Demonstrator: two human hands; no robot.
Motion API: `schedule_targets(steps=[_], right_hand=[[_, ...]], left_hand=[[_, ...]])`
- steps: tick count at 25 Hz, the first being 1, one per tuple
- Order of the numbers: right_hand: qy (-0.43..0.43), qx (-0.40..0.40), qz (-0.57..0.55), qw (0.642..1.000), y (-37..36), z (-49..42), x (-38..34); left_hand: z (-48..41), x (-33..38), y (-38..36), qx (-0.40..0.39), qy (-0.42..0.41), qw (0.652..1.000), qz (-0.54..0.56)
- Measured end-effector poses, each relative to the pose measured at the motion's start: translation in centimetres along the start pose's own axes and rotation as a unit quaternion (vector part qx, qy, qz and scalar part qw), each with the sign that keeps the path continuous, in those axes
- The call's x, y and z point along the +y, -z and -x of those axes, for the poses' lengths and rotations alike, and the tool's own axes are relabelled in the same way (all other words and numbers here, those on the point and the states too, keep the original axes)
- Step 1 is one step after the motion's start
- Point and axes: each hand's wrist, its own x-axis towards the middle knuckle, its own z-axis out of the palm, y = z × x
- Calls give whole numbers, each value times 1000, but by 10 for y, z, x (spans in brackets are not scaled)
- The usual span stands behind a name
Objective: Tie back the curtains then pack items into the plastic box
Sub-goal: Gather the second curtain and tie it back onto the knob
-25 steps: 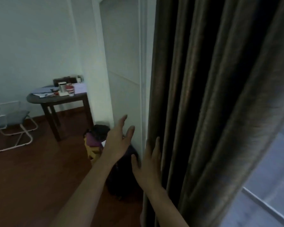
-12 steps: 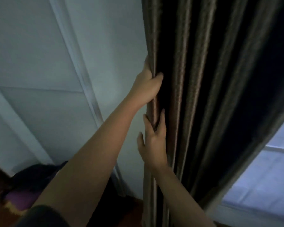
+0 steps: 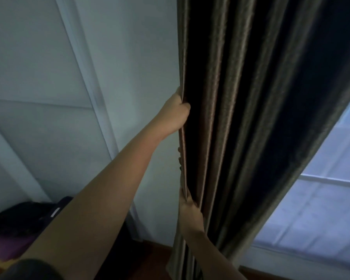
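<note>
The curtain (image 3: pixel 251 118) runs out of the picture at the top and at the bottom, so neither its rail nor its hem shows. The left hand (image 3: pixel 175 114) grips the curtain's edge fold, and the cloth hides most of its fingers. The right hand (image 3: pixel 190 215), lower on the same edge, has its fingers under the fold, with only small tips (image 3: pixel 179 159) peeking out. A dark, blurred bag (image 3: pixel 18 217) at lower left is partly behind the left arm and cut by the frame. The window (image 3: pixel 321 199) is partly covered by the curtain and cropped at the right edge.
</note>
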Motion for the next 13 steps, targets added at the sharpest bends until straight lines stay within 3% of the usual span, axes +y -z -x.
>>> schedule_targets(steps=[5, 10, 13], right_hand=[[-1, -23, 7, 1000, -4, 6, -3], [4, -15, -115, 993, -12, -8, 7], [19, -85, -105, 991, -11, -10, 9]], left_hand=[[16, -39, -20, -38, 55, 995, -74], [13, -54, -21, -104, 65, 988, -91], [19, -57, -14, -107, 60, 988, -93]])
